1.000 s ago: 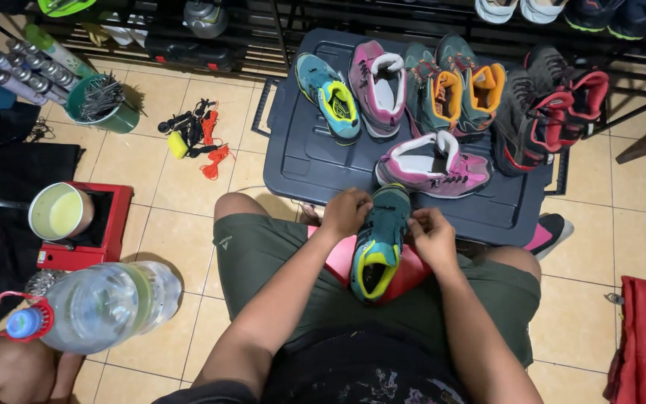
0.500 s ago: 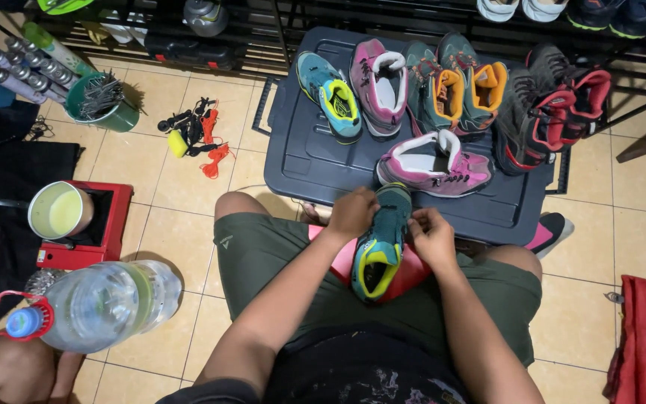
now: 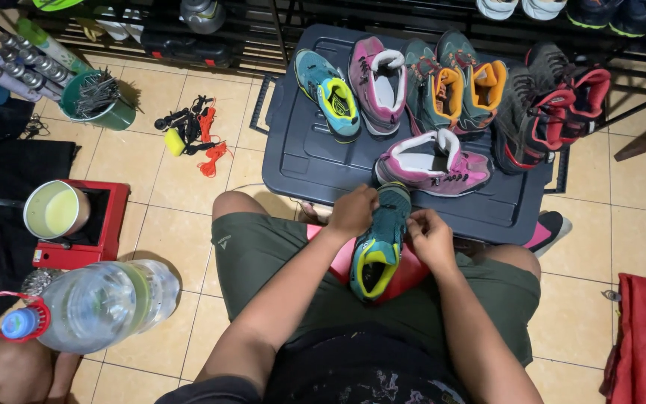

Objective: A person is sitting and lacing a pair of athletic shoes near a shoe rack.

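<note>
Teal shoe (image 3: 377,239) with a yellow-green lining lies between the person's thighs, toe resting on the near edge of a dark plastic lid (image 3: 315,161). The left hand (image 3: 351,212) is closed over its left side near the laces; the right hand (image 3: 432,238) pinches at the laces on the other side, though the lace itself is too fine to make out. The heel partly hides a pink object beneath it. Seven more shoes crowd the lid's far side, the pink shoe (image 3: 434,163) lying just beyond the hands. Around it the floor is beige tile: a clear water bottle (image 3: 91,305) at lower left, a red cloth (image 3: 641,340) cut off at the right edge, a black rack along the top.
</note>
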